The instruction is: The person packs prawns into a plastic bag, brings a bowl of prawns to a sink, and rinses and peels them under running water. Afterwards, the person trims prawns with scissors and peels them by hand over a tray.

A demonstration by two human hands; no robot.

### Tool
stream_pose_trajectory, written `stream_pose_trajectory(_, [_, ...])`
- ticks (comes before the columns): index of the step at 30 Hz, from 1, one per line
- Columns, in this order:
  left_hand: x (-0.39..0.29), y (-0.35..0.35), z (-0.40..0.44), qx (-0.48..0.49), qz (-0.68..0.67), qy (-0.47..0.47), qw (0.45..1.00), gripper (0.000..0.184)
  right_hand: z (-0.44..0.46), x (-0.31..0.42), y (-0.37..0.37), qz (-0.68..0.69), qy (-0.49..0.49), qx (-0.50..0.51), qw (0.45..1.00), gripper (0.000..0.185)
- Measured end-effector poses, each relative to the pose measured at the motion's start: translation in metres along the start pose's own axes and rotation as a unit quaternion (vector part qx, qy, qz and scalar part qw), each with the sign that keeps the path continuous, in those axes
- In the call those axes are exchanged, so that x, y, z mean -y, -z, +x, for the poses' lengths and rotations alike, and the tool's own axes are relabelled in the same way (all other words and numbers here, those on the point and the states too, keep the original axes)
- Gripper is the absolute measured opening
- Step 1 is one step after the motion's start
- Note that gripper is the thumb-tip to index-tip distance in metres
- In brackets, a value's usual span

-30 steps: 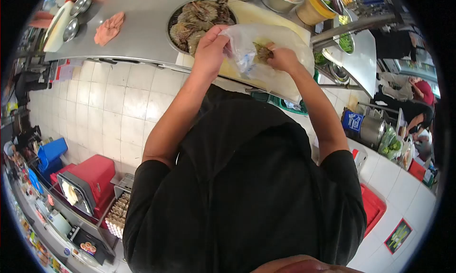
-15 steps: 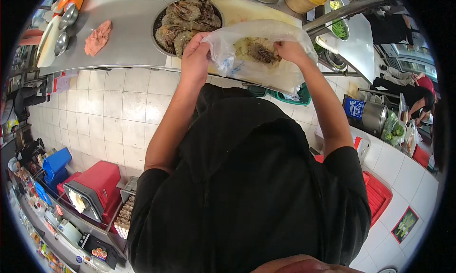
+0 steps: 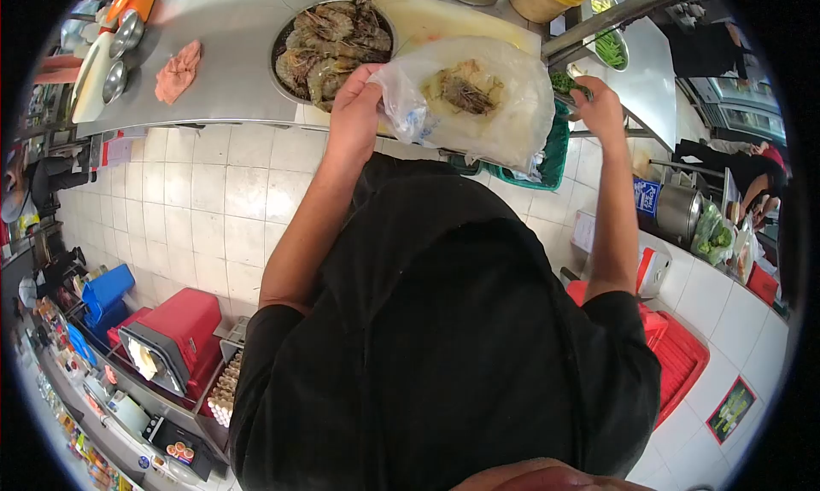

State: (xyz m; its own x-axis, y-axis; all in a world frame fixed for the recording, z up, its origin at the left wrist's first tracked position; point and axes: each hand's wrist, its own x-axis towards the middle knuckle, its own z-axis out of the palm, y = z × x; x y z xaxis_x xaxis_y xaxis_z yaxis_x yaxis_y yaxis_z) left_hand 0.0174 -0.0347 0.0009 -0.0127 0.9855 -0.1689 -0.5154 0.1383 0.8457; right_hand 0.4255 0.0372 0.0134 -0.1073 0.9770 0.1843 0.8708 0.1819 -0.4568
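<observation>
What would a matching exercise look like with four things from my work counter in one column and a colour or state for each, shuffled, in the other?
1. Cloth
2. Round bowl
3. Plastic bag
4. Left hand

A. Heaped with prawns
B. Holding the edge of some plastic
C. Pink and crumpled
D. Whitish and see-through

Pairs: 1-C, 2-A, 3-D, 4-B

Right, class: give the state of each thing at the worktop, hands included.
Left hand: closed on the plastic bag
Right hand: off the bag, fingers bent
Plastic bag: wrinkled, spread out
Prawns: piled, unpeeled
Round container: heaped full
Pink cloth: crumpled
Cutting board: partly covered
</observation>
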Motion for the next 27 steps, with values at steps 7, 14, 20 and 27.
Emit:
stream_pose_trajectory(7, [0.007,-0.010,0.004,0.009,0.012,0.003,1.000,0.021,0.002,0.126,-0.098,-0.054,0.135,0.171,0.974,0.020])
stream_pose_trajectory(14, [0.004,-0.007,-0.004,-0.002,0.018,-0.006,1.000,0.020,0.040,0.110,-0.154,-0.060,0.065,0.350,0.933,0.043])
stream_pose_trajectory(20, [0.007,0.009,-0.005,-0.018,0.005,-0.010,1.000,0.022,0.062,0.060,-0.160,0.099,0.057,0.357,0.927,0.044])
stream_pose_trajectory(27, [0.005,0.015,0.000,-0.030,-0.006,-0.013,0.999,0.022,0.059,0.090,-0.099,0.206,-0.155,0.446,0.857,0.047])
